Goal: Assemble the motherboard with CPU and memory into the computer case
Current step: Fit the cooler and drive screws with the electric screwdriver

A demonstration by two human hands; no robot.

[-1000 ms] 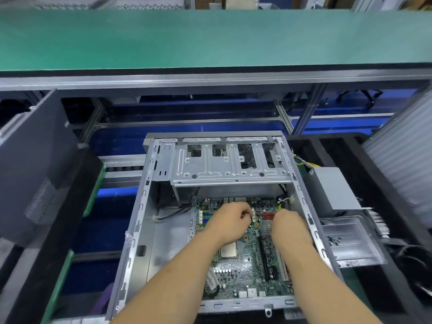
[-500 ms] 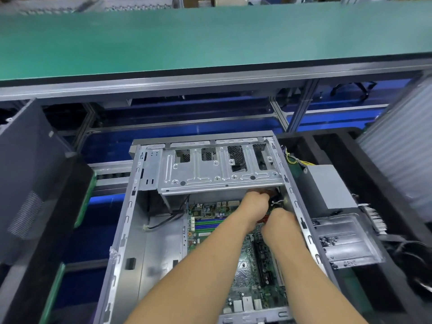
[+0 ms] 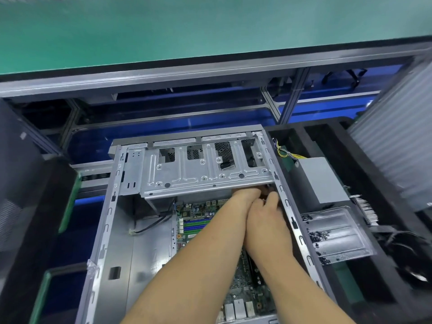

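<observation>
Fingertips of both hands are tucked under the drive cage (image 3: 205,169) at the far right corner of the case (image 3: 109,230), so I can't tell if they're curled on anything or just pressing; something dark sits between them, prob. a cable or plug, too hidden to call; left hand (image 3: 245,195) and right hand (image 3: 266,213) touch side by side, wrists crossing over the motherboard (image 3: 194,220); a sec ago my hands were spread over the mid board, near the socket and the red connector; since then they've gone fwd and closed together at the far right edge, under the cage lip; I read that as the board now lying in the case, w/ work shifting to a connector or a fastening point at that corner; board lies flat on the case floor, toward the right wall, green/blue slots showing by its far left part; loose black cable (image 3: 152,224) lies on the bare floor left of it; screw tray (image 3: 336,232) and PSU (image 3: 320,178) sit outside the right wall.
</observation>
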